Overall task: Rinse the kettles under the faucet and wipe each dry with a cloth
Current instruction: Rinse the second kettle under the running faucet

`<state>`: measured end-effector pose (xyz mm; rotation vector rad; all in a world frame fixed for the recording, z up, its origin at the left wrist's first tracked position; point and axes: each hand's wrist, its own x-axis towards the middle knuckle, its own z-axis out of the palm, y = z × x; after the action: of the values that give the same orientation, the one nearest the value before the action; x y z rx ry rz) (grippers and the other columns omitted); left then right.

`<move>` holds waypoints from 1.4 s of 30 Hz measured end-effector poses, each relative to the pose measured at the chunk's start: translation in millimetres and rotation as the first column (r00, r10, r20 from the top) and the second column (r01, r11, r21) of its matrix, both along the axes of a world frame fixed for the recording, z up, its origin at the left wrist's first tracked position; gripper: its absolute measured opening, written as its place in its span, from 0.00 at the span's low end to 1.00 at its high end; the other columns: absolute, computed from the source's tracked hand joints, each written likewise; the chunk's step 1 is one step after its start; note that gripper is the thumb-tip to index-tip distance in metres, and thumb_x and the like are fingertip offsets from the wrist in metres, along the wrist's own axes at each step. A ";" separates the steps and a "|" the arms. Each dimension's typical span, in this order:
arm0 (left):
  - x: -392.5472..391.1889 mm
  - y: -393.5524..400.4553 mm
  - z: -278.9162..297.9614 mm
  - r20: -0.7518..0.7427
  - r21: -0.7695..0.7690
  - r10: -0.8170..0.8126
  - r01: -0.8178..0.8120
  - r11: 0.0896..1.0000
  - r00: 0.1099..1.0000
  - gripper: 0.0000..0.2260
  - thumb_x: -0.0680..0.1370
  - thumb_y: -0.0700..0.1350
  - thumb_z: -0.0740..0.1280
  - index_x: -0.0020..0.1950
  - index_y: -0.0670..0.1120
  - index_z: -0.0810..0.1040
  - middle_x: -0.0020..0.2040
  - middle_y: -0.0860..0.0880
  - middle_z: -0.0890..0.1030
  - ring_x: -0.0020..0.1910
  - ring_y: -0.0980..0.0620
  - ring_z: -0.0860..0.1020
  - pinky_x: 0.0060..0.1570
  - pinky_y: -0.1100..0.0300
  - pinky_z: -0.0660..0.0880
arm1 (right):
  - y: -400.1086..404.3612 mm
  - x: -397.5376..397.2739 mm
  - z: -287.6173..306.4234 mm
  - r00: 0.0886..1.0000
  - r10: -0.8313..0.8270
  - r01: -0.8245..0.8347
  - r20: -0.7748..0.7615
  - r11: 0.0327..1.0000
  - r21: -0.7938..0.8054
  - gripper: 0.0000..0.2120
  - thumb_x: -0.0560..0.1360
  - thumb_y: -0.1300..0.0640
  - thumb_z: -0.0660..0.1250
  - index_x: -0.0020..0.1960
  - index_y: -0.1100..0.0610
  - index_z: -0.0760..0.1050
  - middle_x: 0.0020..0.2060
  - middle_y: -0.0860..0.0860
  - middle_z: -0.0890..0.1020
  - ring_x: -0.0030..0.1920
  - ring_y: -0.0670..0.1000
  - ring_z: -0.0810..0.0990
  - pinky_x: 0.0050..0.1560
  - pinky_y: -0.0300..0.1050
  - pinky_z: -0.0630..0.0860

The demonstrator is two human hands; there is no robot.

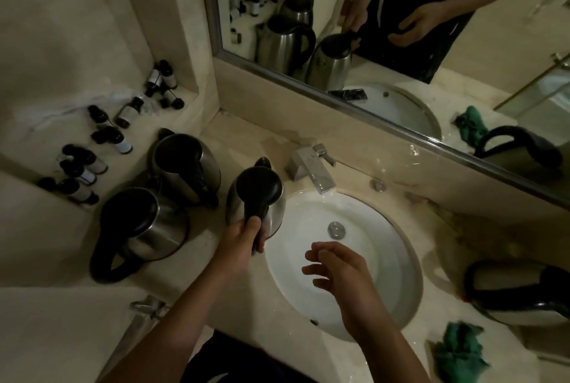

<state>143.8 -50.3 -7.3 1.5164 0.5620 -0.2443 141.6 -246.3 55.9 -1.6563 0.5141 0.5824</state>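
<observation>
My left hand (246, 236) grips the black handle of a steel kettle (256, 194), which stands upright at the left rim of the white sink (398, 259). My right hand (336, 268) hovers over the basin with fingers relaxed, holding nothing. The chrome faucet (311, 168) sits behind the basin, to the right of the held kettle. Two more steel kettles (185, 163) (138, 228) stand on the counter to the left. Another kettle (518, 293) lies at the right edge. A green cloth (459, 348) lies crumpled on the counter at the front right.
Several small dark bottles (101, 139) lie on a ledge at the left. A mirror (401, 28) runs along the back wall. A chrome fitting (148, 305) sticks out at the counter's front left edge.
</observation>
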 end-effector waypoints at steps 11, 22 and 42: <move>-26.4 -6.4 -1.7 0.011 -0.208 -0.082 0.083 0.975 0.997 0.17 0.85 0.45 0.58 0.41 0.38 0.76 0.29 0.42 0.73 0.31 0.46 0.70 0.35 0.55 0.69 | -6.2 77.8 -10.8 0.973 0.195 -0.144 0.122 0.931 -0.335 0.18 0.81 0.57 0.65 0.70 0.49 0.75 0.58 0.47 0.78 0.51 0.47 0.82 0.49 0.43 0.78; -5.5 -3.5 -26.5 0.034 -0.469 -0.067 0.075 0.880 0.997 0.26 0.77 0.60 0.68 0.35 0.38 0.71 0.27 0.43 0.67 0.28 0.45 0.67 0.35 0.52 0.70 | 15.6 204.5 -57.5 0.926 0.364 -0.268 0.097 0.819 -0.507 0.14 0.77 0.61 0.61 0.57 0.61 0.81 0.53 0.59 0.85 0.54 0.61 0.83 0.57 0.56 0.79; 54.6 -26.9 -95.4 -0.208 -0.117 -0.312 0.293 0.949 0.927 0.15 0.66 0.42 0.78 0.23 0.46 0.75 0.24 0.46 0.74 0.25 0.52 0.72 0.36 0.59 0.70 | -27.5 118.8 -113.3 0.982 -0.168 0.189 0.091 0.920 -0.344 0.17 0.76 0.54 0.60 0.61 0.60 0.77 0.56 0.57 0.82 0.56 0.61 0.81 0.56 0.55 0.78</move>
<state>198.4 -77.2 -102.7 1.5001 0.4854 -0.6783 260.4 -273.9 -57.5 -1.9315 0.7510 0.3156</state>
